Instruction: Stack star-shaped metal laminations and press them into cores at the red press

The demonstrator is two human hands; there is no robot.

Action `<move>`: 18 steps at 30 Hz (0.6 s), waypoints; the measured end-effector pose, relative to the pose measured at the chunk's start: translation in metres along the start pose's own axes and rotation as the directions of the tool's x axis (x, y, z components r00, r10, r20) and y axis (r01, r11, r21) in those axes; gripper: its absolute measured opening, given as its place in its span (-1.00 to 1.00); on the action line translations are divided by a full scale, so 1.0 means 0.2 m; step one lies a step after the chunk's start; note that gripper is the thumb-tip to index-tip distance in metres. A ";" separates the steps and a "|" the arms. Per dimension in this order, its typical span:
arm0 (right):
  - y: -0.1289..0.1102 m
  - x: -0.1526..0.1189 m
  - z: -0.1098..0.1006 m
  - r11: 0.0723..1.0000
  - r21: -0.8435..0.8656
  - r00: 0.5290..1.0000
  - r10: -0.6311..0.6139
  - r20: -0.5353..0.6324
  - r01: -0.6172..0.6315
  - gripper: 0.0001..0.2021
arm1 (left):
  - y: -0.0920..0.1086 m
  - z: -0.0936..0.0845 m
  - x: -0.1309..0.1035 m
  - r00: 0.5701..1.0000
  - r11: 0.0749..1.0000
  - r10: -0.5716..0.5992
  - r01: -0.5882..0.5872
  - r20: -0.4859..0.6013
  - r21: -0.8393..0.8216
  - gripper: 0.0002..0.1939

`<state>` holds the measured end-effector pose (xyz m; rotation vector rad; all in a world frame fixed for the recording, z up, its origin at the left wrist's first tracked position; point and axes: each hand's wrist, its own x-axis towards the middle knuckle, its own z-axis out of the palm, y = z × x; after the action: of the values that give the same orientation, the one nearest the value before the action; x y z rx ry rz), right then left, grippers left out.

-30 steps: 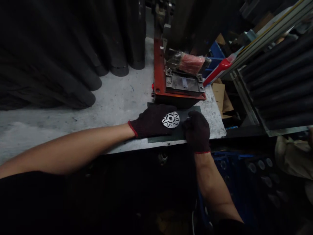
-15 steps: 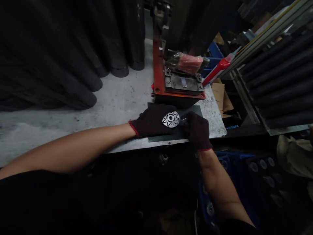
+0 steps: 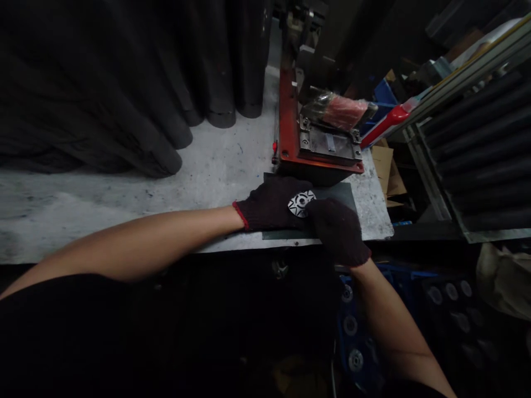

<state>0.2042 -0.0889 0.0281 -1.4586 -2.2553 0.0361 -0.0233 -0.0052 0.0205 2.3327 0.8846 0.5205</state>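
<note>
left hand [image 3: 276, 204] clamped on the metal disc [image 3: 299, 203], over the dark mat [image 3: 286, 235] at the desk's [image 3: 211, 188] near edge, likely to steady it. right hand [image 3: 338, 229] over the disc's right side, probably working there; can't tell its grip.

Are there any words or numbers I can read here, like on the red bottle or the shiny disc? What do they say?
No words or numbers can be read.
Red bottle: too blurred to tell if it has any.
Pink pack: too blurred as well.
Disc: zigzag shapes, no letters I can make out.
</note>
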 end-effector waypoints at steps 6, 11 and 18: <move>0.03 -0.02 0.03 0.971 0.236 0.997 0.052 -0.065 -0.035 -0.65 | 0.01 0.01 0.01 1.000 0.998 -0.016 0.016 -0.004 0.057 -0.19; 0.02 -0.03 0.10 0.996 0.091 0.988 0.022 -0.152 -0.008 -0.60 | 0.03 0.00 0.01 1.000 0.999 -0.027 0.027 0.010 0.042 -0.33; -0.02 -0.05 0.11 0.969 0.154 0.977 0.204 -0.056 -0.194 -0.61 | 0.08 -0.04 0.01 1.000 1.000 -0.004 0.004 0.005 -0.001 -0.54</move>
<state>0.1964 -0.0941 0.0060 -1.5744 -1.9970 0.2060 -0.0190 -0.0113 0.0377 2.3298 0.8869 0.5128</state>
